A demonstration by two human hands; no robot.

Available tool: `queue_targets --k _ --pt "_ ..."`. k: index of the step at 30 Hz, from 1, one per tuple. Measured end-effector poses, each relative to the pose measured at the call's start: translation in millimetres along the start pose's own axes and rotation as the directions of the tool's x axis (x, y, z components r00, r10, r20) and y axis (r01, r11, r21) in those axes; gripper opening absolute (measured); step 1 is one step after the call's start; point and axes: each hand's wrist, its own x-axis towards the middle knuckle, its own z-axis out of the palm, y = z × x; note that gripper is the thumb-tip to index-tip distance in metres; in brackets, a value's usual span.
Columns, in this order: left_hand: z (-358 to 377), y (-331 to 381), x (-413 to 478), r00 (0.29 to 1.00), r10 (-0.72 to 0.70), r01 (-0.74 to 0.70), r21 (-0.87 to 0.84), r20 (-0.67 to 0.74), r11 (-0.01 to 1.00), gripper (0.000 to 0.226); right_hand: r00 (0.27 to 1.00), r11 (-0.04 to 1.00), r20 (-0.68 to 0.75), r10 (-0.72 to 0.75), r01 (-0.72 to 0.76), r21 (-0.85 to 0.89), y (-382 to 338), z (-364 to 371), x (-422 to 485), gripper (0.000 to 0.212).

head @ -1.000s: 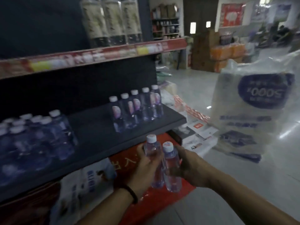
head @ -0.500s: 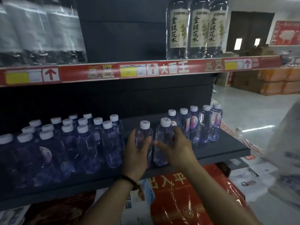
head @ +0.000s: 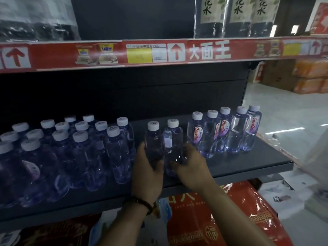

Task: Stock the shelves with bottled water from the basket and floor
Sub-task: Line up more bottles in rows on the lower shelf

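Both bottles (head: 173, 139) have moved deeper onto the shelf (head: 248, 162), between its packed cluster (head: 79, 148) and labelled row (head: 223, 132). Left hand (head: 147, 174) and right hand (head: 192, 167) each grip one, placing them. Next, release both upright.

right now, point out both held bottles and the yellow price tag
left bottle (head: 153, 141), head view, clear body under cap
right bottle (head: 174, 139), head view, clear body under cap
yellow price tag (head: 139, 55), head view, centre
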Motion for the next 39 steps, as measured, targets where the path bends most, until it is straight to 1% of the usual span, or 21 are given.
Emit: queue_targets --k 2,4,6,7,8,10,12,15,18,21,24,27,29,31,33,36,39 --pt "-0.1 -4.7 -10.7 0.999 -0.027 0.029 0.056 -0.029 0.998 0.055 1.0 1.0 0.006 0.023 -0.023 0.013 4.2 3.5 0.2 0.044" --pt "1.0 0.0 -25.3 0.991 -0.09 0.097 0.071 -0.098 0.993 0.052 1.0 1.0 -0.022 0.011 -0.011 0.009 5.6 8.7 -1.2 0.051" --pt "4.5 13.0 -37.9 0.982 -0.124 0.135 0.075 -0.145 0.988 0.044 0.997 0.997 -0.071 0.017 -0.022 -0.078 7.1 13.2 -2.7 0.061" --pt "7.2 21.1 -42.5 0.985 -0.125 0.134 0.075 -0.12 0.988 0.037 0.996 0.992 -0.09 0.021 -0.032 -0.12 6.2 13.9 -4.8 0.064" --pt "10.1 27.8 -46.1 0.989 -0.13 0.135 0.064 -0.074 0.989 0.032 0.995 0.991 -0.096 0.023 -0.035 -0.126 4.9 12.8 -7.5 0.063" --pt "15.5 34.4 -50.2 0.989 -0.149 0.148 0.026 0.023 0.989 0.037 0.998 0.997 -0.059 0.019 -0.024 -0.078 5.1 7.3 -13.1 0.056" --pt "20.0 36.9 -52.6 0.984 -0.154 0.155 0.004 0.086 0.988 0.043 1.0 1.0 -0.007 0.031 -0.031 0.004 6.0 -0.3 -18.4 0.048" --pt "25.9 37.9 -56.4 0.981 -0.147 0.155 -0.054 0.127 0.986 0.045 0.998 0.993 0.003 0.067 -0.067 0.096 11.5 -7.5 -22.8 0.045" --pt "30.2 37.6 -56.5 0.973 -0.164 0.178 -0.077 0.161 0.981 0.042 0.999 0.993 0.024 0.032 -0.034 0.11 16.6 -10.8 -26.4 0.047" --pt "34.5 35.7 -57.1 0.979 -0.116 0.118 -0.004 0.166 0.993 0.05 1.0 0.992 0.015 -0.004 0.002 0.125 25.3 -18.7 -30.3 0.042" --pt "44.4 31.4 -59.2 0.987 -0.07 0.065 0.043 0.142 0.997 0.061 1.0 0.979 0.014 -0.01 0.007 0.202 33.0 -27.1 -36.8 0.037" --pt "57.8 32.9 -62.4 0.991 -0.035 0.032 0.029 0.127 0.999 0.063 0.998 0.941 0.037 -0.042 0.027 0.338 33.9 -32.4 -45.4 0.04" --pt "67.4 37.7 -63.1 0.991 -0.031 0.032 -0.007 0.13 0.999 0.063 0.999 0.914 0.024 -0.036 0.023 0.405 36.0 -37.1 -47.9 0.044" --pt "77.9 41.4 -65.1 0.99 -0.037 0.044 -0.046 0.137 0.998 0.064 0.999 0.91 -0.004 -0.033 0.031 0.412 39.3 -42.9 -50.6 0.042" --pt "90.2 43.6 -69.7 0.99 -0.035 0.045 -0.065 0.138 0.997 0.066 0.999 0.93 -0.023 -0.025 0.032 0.367 48.6 -48.3 -52.5 0.04" --pt "111.3 47.8 -76.4 0.986 -0.023 0.038 -0.085 0.165 0.996 0.07 0.998 0.95 -0.04 -0.045 0.055 0.306 68.5 -60.1 -51.1 0.057" --pt "134.9 52.4 -79.9 0.974 -0.02 0.043 -0.1 0.224 0.994 0.078 0.997 0.936 -0.071 -0.031 0.054 0.347 81.0 -81.6 -48.7 0.057"
